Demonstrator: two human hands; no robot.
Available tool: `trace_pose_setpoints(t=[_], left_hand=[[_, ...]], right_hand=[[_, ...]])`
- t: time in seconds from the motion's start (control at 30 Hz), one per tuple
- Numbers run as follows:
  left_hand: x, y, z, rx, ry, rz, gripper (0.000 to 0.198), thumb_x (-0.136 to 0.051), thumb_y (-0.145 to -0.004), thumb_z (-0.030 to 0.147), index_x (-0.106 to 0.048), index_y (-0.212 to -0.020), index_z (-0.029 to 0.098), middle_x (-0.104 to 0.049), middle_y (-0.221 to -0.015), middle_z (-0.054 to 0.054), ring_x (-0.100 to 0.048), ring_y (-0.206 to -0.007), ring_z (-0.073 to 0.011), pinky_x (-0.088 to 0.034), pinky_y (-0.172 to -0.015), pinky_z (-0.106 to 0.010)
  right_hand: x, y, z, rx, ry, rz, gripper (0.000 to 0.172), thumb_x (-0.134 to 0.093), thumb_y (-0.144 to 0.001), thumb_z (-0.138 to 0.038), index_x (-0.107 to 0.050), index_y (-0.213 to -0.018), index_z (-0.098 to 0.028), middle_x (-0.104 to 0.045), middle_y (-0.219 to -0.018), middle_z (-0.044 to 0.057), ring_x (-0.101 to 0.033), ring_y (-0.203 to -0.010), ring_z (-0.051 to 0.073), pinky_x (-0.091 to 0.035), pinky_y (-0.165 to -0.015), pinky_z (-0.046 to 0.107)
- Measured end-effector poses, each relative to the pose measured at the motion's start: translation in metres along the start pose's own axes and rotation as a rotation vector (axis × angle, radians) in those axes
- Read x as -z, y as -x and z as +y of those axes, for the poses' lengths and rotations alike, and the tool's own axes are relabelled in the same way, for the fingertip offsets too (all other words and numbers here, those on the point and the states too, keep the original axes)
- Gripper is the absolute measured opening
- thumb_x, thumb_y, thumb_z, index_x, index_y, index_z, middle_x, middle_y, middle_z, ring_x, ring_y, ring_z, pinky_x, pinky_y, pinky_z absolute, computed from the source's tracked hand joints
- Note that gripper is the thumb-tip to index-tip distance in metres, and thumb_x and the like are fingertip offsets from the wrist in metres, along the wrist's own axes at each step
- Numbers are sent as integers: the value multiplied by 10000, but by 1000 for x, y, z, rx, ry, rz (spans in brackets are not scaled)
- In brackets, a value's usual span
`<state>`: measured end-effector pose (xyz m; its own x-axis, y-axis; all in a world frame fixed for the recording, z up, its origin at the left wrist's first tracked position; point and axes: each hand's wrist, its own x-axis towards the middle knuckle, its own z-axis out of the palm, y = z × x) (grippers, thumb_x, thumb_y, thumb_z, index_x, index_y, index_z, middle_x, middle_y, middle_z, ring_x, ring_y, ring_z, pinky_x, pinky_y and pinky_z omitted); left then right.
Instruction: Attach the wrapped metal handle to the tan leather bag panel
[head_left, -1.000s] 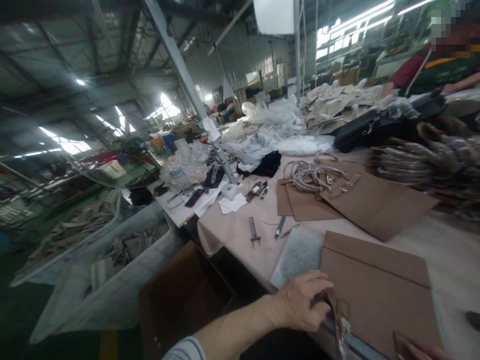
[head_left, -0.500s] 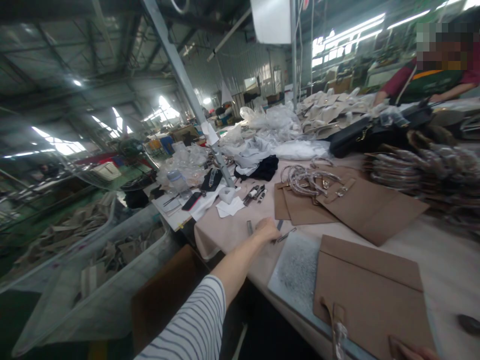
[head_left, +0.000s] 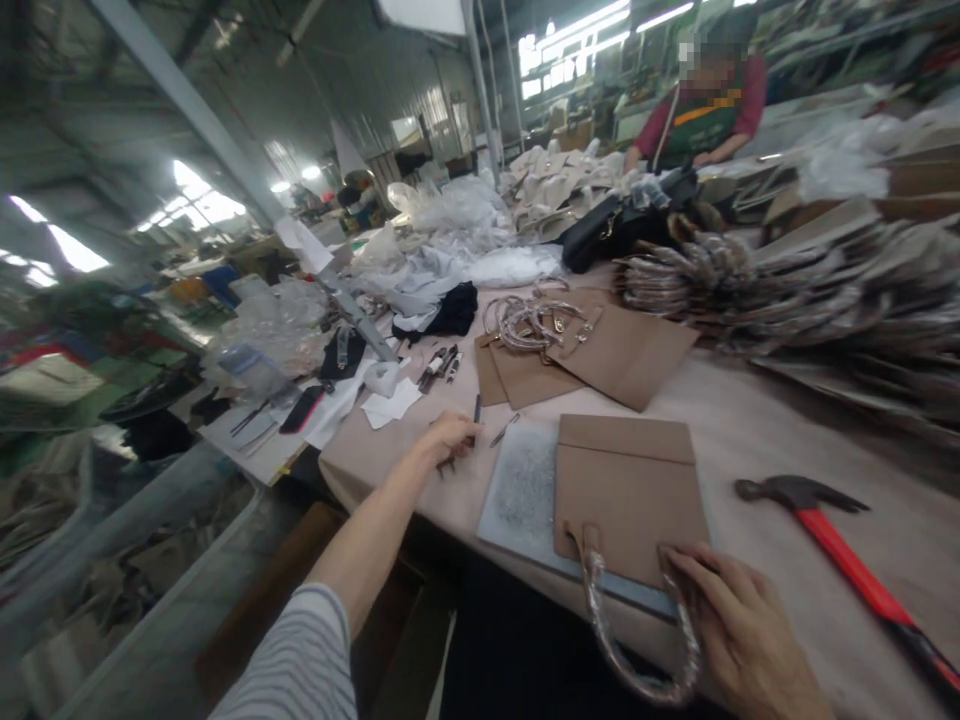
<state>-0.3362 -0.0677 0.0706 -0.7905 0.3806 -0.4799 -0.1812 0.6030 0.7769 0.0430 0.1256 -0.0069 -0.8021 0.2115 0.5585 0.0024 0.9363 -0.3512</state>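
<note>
My left hand (head_left: 450, 437) is over the near table edge, fingers closed around a slim dark metal rod (head_left: 477, 408). A thin pointed metal tool (head_left: 505, 430) lies just right of it. My right hand (head_left: 750, 625) pinches one end of a plastic-wrapped bag handle (head_left: 606, 630) at the lower right corner of a brown bag panel (head_left: 630, 480). This panel lies flat on a grey slab (head_left: 517, 490), and the handle loops over the table's front edge. To the right lies a claw hammer (head_left: 847, 545) with a red and black grip.
More brown panels (head_left: 630, 350) with wrapped handles lie behind the slab. A tall pile of wrapped pieces (head_left: 825, 270) stands at the right. Pens (head_left: 442, 365), a phone (head_left: 301, 408) and clear plastic bags (head_left: 457, 215) sit toward the left and back. A co-worker (head_left: 701, 115) stands across the table.
My view has swung to the right, bringing the hammer and most of my right hand into sight. My left hand has stayed near the small tools, now closed on the rod.
</note>
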Motion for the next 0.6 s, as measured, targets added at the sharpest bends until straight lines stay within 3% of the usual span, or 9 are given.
trace_pose_setpoints(t=[0.1, 0.17, 0.23, 0.33, 0.47, 0.6], left_hand=[[0, 22, -12, -73, 212, -92, 200, -746, -805, 229, -574, -811, 127, -665, -717, -45, -653, -623, -125, -514, -538, -189], [-10, 38, -22, -114, 372, -159, 171, -706, -854, 242, -588, -941, 154, -690, -827, -36, -689, -719, -125, -572, -647, -220], [-28, 56, -30, -124, 602, -254, 226, -714, -851, 242, -598, -1034, 178, -698, -870, -21, -705, -771, -132, -600, -739, -265], [-67, 81, -35, -121, 891, -361, 402, -830, -728, 242, -610, -1055, 162, -721, -894, -31, -724, -825, -168, -608, -768, -298], [-120, 106, -30, -266, 846, -349, 447, -877, -647, 277, -610, -978, 140, -752, -894, -57, -738, -817, -202, -608, -754, -320], [-148, 119, -32, -439, 577, -308, 291, -771, -734, 210, -629, -976, 132, -769, -923, -87, -738, -851, -194, -601, -805, -310]], right_hand=[[1, 1, -3, -44, -18, -15, 317, -409, -989, -208, -577, -1258, -194, -613, -1187, 112, -561, -1090, 267, -450, -902, 415], [2, 1, -5, -71, -21, -16, 311, -419, -987, -209, -588, -1247, -194, -614, -1186, 114, -558, -1087, 269, -459, -899, 420], [3, 1, -7, -88, -23, -25, 312, -425, -985, -205, -591, -1249, -190, -608, -1193, 117, -551, -1086, 272, -463, -901, 426], [6, -1, -8, -88, -31, -40, 316, -429, -984, -195, -587, -1257, -189, -601, -1196, 119, -548, -1084, 272, -462, -904, 427], [8, -2, -10, -87, -49, -47, 312, -417, -989, -191, -584, -1252, -179, -596, -1201, 123, -543, -1094, 272, -448, -920, 429], [6, -1, -10, -110, -59, -65, 325, -416, -989, -182, -574, -1274, -170, -584, -1219, 128, -525, -1115, 277, -430, -939, 431]])
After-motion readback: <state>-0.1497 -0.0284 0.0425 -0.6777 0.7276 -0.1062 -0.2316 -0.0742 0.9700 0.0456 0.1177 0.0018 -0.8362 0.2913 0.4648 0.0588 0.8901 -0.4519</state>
